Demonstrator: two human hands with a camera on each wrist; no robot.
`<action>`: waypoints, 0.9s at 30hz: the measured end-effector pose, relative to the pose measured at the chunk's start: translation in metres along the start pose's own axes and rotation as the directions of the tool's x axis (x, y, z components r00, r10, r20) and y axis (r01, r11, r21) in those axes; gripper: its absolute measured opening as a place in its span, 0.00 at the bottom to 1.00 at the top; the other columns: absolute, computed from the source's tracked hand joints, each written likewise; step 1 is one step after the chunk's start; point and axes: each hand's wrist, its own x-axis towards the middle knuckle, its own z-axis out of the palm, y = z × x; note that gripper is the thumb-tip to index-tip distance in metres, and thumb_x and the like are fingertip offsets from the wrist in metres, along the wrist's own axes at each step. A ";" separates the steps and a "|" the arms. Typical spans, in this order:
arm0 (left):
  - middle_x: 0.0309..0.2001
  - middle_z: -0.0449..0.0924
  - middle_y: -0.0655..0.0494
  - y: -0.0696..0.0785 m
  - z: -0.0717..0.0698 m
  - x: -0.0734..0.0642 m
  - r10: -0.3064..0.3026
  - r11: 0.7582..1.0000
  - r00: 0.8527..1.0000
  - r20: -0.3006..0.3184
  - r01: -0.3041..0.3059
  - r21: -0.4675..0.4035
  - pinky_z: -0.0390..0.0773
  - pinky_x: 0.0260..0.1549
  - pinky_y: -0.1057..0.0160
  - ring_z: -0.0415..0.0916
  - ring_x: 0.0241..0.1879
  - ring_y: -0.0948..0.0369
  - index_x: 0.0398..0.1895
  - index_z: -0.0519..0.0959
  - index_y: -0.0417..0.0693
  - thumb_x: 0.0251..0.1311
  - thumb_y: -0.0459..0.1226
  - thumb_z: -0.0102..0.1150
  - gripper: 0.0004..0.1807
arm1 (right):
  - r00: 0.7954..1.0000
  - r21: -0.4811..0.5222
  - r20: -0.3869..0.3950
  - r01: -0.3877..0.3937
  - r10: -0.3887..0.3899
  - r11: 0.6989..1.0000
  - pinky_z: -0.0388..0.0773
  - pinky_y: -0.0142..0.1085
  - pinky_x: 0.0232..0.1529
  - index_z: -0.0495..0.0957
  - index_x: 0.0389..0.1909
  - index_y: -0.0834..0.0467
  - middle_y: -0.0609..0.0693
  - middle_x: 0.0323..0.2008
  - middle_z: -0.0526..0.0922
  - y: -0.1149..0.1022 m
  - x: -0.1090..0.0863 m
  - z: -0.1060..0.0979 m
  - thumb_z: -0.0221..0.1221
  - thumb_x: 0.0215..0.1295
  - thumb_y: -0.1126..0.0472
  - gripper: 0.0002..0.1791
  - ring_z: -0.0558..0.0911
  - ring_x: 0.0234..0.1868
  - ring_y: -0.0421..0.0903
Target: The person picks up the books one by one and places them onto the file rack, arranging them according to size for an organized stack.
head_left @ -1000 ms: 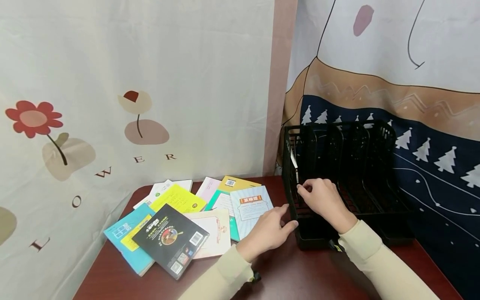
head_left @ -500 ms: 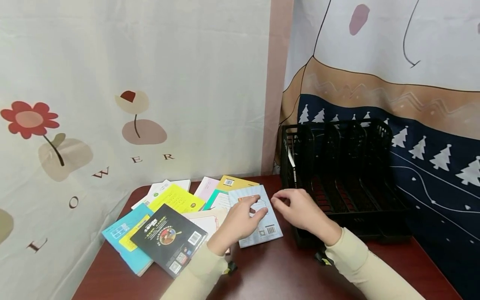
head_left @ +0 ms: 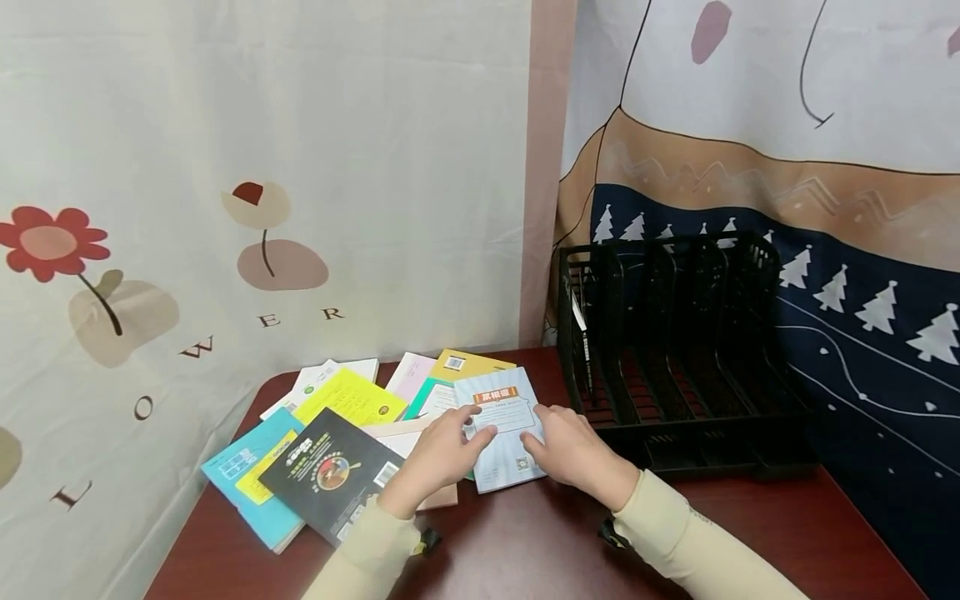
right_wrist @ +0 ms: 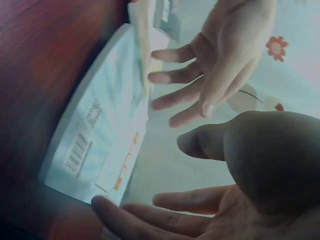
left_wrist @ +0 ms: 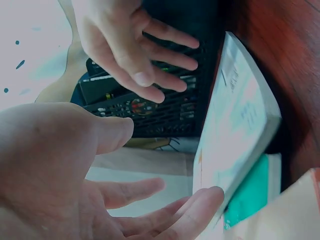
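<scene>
On the brown counter (head_left: 525, 550), we have our left hand (head_left: 437, 456) and our right hand (head_left: 579, 450) at the two sides of a light blue book (head_left: 507, 422), our fingers loose and spread, though we cannot tell if the tips touch it. It lies partly over a green book (left_wrist: 250, 192), and farther left we see a yellow book (head_left: 348, 400) and a black book (head_left: 330, 471). To its right stands our black rack (head_left: 697, 439), with a thin book (head_left: 582, 342) upright in the leftmost slot.
</scene>
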 end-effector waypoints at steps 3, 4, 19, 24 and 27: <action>0.63 0.87 0.42 -0.004 0.000 -0.001 -0.018 1.000 1.000 -0.006 0.018 0.007 0.84 0.63 0.40 0.85 0.60 0.46 0.72 0.80 0.44 0.78 0.56 0.61 0.32 | 1.000 -0.023 0.020 -0.005 0.006 1.000 0.86 0.52 0.45 0.81 0.63 0.72 0.60 0.42 0.87 0.000 0.001 0.006 0.67 0.77 0.54 0.26 0.87 0.39 0.54; 0.61 0.88 0.42 -0.005 0.000 -0.002 -0.026 1.000 1.000 -0.005 0.026 0.007 0.84 0.62 0.40 0.85 0.59 0.46 0.71 0.81 0.44 0.78 0.56 0.61 0.31 | 1.000 -0.035 0.026 -0.010 0.011 0.999 0.87 0.52 0.45 0.80 0.63 0.72 0.60 0.42 0.87 0.001 0.002 0.008 0.68 0.77 0.54 0.27 0.88 0.39 0.54; 0.44 0.90 0.50 -0.015 0.005 0.002 -0.045 0.999 0.999 -0.002 0.045 -0.019 0.85 0.48 0.50 0.84 0.44 0.56 0.60 0.86 0.46 0.79 0.55 0.62 0.24 | 0.993 -0.067 0.079 -0.081 0.086 0.994 0.87 0.54 0.51 0.76 0.66 0.76 0.70 0.49 0.86 0.008 0.010 0.026 0.65 0.78 0.52 0.32 0.88 0.46 0.61; 0.43 0.90 0.50 -0.015 0.003 0.002 -0.049 0.998 0.999 -0.004 0.049 -0.031 0.84 0.43 0.52 0.84 0.41 0.57 0.57 0.86 0.47 0.79 0.53 0.62 0.21 | 0.983 0.020 0.119 -0.146 0.143 0.989 0.83 0.55 0.56 0.69 0.74 0.72 0.70 0.59 0.78 0.011 0.016 0.022 0.60 0.82 0.54 0.32 0.83 0.46 0.58; 0.44 0.90 0.48 -0.016 0.003 0.002 -0.054 0.998 0.998 -0.007 0.054 -0.031 0.84 0.43 0.51 0.84 0.42 0.56 0.56 0.86 0.47 0.79 0.52 0.62 0.19 | 0.979 0.095 0.121 -0.174 0.162 0.980 0.82 0.53 0.58 0.65 0.78 0.69 0.68 0.63 0.78 0.013 0.019 0.019 0.60 0.82 0.55 0.34 0.82 0.48 0.54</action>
